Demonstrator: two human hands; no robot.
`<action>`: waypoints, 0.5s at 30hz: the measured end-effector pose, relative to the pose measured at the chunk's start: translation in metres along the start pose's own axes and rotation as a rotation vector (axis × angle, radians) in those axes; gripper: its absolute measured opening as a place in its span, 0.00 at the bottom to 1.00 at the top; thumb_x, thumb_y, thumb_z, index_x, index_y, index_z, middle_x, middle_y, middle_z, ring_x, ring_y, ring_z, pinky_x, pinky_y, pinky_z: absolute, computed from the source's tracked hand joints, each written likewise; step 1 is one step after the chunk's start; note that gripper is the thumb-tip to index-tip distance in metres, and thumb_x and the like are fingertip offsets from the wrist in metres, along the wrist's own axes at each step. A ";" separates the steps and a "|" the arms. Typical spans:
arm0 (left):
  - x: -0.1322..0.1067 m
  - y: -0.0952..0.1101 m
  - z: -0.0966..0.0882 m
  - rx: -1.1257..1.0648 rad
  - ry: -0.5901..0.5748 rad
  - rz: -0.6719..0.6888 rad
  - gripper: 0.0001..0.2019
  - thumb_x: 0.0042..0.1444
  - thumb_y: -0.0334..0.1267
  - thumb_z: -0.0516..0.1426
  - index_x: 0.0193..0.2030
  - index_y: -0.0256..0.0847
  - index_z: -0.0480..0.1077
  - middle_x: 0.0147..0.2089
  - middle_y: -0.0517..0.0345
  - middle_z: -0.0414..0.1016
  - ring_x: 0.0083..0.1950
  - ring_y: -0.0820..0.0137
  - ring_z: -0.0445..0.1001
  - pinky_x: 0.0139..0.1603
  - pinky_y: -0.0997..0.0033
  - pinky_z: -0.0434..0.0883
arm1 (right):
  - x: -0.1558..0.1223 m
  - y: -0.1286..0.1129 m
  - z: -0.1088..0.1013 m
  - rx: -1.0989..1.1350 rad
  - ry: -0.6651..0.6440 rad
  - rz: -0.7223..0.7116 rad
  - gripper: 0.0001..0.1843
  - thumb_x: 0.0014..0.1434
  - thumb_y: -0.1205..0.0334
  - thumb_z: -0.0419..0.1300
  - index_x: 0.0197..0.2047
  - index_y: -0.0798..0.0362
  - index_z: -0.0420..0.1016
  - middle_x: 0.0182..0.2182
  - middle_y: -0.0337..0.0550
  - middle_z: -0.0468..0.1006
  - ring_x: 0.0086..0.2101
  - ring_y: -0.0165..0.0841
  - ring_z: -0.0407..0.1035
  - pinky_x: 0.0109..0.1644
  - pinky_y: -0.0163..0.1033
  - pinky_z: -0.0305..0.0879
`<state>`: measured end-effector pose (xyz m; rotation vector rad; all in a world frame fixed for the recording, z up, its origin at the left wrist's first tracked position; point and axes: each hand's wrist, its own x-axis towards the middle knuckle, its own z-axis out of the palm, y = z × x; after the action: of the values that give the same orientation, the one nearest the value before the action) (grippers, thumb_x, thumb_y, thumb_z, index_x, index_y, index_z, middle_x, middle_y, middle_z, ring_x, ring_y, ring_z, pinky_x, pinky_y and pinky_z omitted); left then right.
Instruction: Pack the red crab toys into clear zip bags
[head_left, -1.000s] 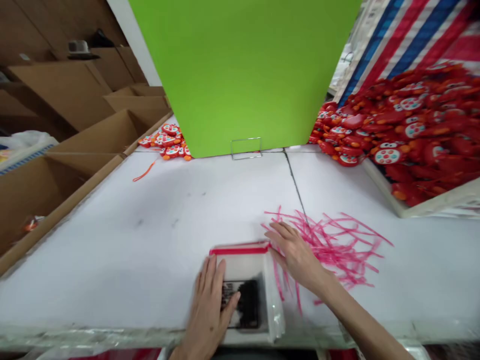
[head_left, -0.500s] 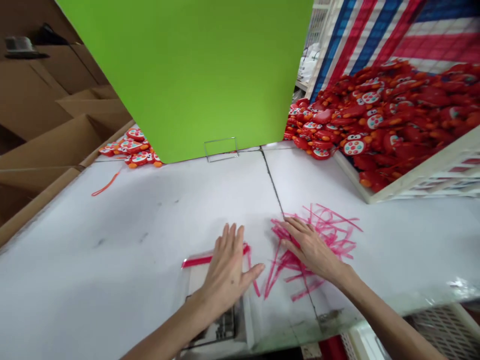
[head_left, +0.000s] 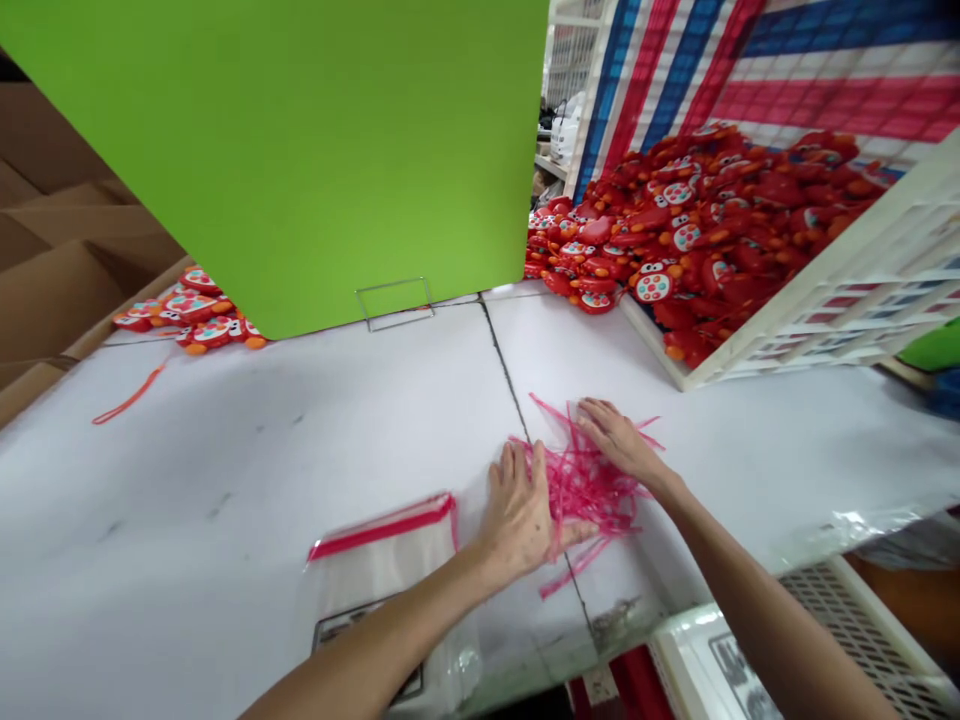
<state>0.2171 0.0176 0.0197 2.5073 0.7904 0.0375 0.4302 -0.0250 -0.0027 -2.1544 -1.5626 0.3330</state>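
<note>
A tangled heap of thin pink plastic strips [head_left: 589,490] lies on the white tabletop. My left hand [head_left: 521,510] is open against the heap's left side, fingers extended and the thumb apart among the strips. At the upper right of the heap rests my right hand [head_left: 619,440], open, its fingers bent a little over the strips. Left of the heap lies a clear plastic bag [head_left: 375,570] with a pink-red band along its top and dark print; my left forearm covers part of it.
A big green panel [head_left: 360,170] stands at the back, with a thin wire frame [head_left: 395,303] at its foot. Red crab-like toys [head_left: 652,285] spill from a white crate [head_left: 795,300] at the right; several more toys [head_left: 199,310] and an orange loop [head_left: 127,397] lie left. Cardboard boxes [head_left: 67,290] border the table.
My left hand has moved right, off the clear bag and onto the edge of the strips. The strips are gathered into a tighter heap between both hands. The whole view has shifted right.
</note>
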 end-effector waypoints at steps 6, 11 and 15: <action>-0.008 0.013 0.017 0.059 -0.032 0.133 0.57 0.39 0.66 0.54 0.65 0.27 0.35 0.66 0.23 0.34 0.66 0.40 0.29 0.59 0.36 0.40 | -0.042 -0.023 0.005 0.127 -0.097 -0.106 0.24 0.63 0.51 0.42 0.59 0.50 0.58 0.59 0.47 0.60 0.60 0.40 0.48 0.60 0.53 0.49; -0.004 0.011 0.016 0.047 -0.027 0.186 0.50 0.44 0.48 0.58 0.65 0.30 0.31 0.67 0.28 0.33 0.67 0.45 0.29 0.61 0.39 0.39 | -0.063 -0.028 -0.006 0.195 -0.119 -0.113 0.26 0.64 0.52 0.42 0.62 0.51 0.52 0.58 0.50 0.61 0.57 0.38 0.56 0.59 0.48 0.52; 0.007 0.006 0.015 -0.008 -0.022 0.217 0.48 0.44 0.39 0.57 0.66 0.35 0.31 0.68 0.34 0.34 0.68 0.49 0.30 0.62 0.43 0.38 | -0.068 -0.032 -0.011 0.211 -0.138 -0.133 0.29 0.62 0.50 0.46 0.64 0.51 0.48 0.60 0.50 0.59 0.57 0.39 0.56 0.59 0.47 0.54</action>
<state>0.2288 0.0109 0.0089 2.5705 0.5050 0.0873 0.3858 -0.0834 0.0179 -1.8914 -1.6553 0.5863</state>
